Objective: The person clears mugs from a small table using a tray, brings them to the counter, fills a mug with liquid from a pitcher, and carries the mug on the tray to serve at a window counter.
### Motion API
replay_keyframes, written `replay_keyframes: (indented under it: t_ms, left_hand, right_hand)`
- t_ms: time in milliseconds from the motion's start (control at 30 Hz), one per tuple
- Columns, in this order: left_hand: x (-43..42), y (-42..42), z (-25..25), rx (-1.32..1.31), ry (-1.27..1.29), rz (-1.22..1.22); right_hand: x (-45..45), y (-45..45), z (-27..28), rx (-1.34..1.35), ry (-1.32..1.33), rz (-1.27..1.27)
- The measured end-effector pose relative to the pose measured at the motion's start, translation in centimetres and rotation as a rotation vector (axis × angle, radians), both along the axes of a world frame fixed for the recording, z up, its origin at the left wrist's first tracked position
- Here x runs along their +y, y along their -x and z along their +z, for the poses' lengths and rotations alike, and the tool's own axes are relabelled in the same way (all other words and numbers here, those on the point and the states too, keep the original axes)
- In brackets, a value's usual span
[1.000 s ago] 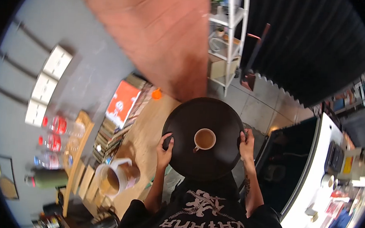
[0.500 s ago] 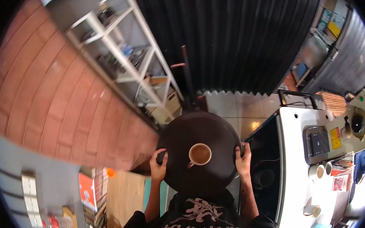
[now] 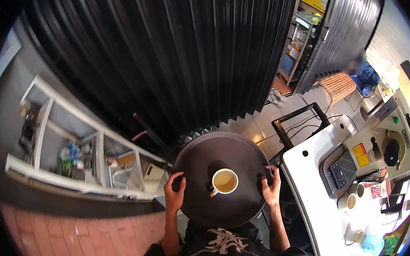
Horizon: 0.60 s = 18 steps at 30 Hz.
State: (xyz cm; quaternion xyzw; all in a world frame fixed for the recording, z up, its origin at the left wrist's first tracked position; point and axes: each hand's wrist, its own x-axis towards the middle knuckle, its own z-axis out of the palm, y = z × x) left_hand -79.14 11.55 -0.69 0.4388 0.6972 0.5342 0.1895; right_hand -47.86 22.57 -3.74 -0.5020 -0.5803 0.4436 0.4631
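In the head view, a black corrugated wall (image 3: 149,43) rises across the far side, beyond the round tray (image 3: 198,151). A white shelf unit (image 3: 100,156) stands to the left, above a reddish brick surface (image 3: 88,234). On the right, a white counter (image 3: 306,178) runs close beside the right forearm, with a black metal frame (image 3: 293,114) at its far end. On the counter are a dark flat device (image 3: 343,171) and a pale cup (image 3: 347,201). Farther off, near a woven object (image 3: 337,86), is a blurred person (image 3: 366,80) in blue. The left hand (image 3: 174,198) pinches the tray's left edge, thumb and fingers parted around the rim; the right hand (image 3: 272,192) grips the opposite edge likewise. The white cup (image 3: 225,181) sits upright on the tray, slightly nearer the wearer than its middle, holding a yellowish-brown drink, its handle towards the wearer's left.
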Motion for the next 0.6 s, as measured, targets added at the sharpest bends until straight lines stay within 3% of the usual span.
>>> replay_keyframes:
  t_ms: [200,333,433,600]
  left_hand:
    - [13.9,5.6,1.2,-0.075,0.011,-0.207]
    - [22.0,8.3,2.3,0.024,-0.008,-0.363]
    - [28.1,9.2,2.2,-0.051,0.012,-0.454]
    - [37.6,8.0,2.4,-0.019,0.019,-0.572]
  right_hand:
    - [7.0,3.9,0.4,-0.076,-0.018,-0.309]
    - [10.5,6.7,1.7,-0.013,0.058,-0.452]
    - [13.5,7.9,2.1,0.120,0.064,-0.526]
    - [18.9,8.3,3.8,0.101,0.056,-0.657]
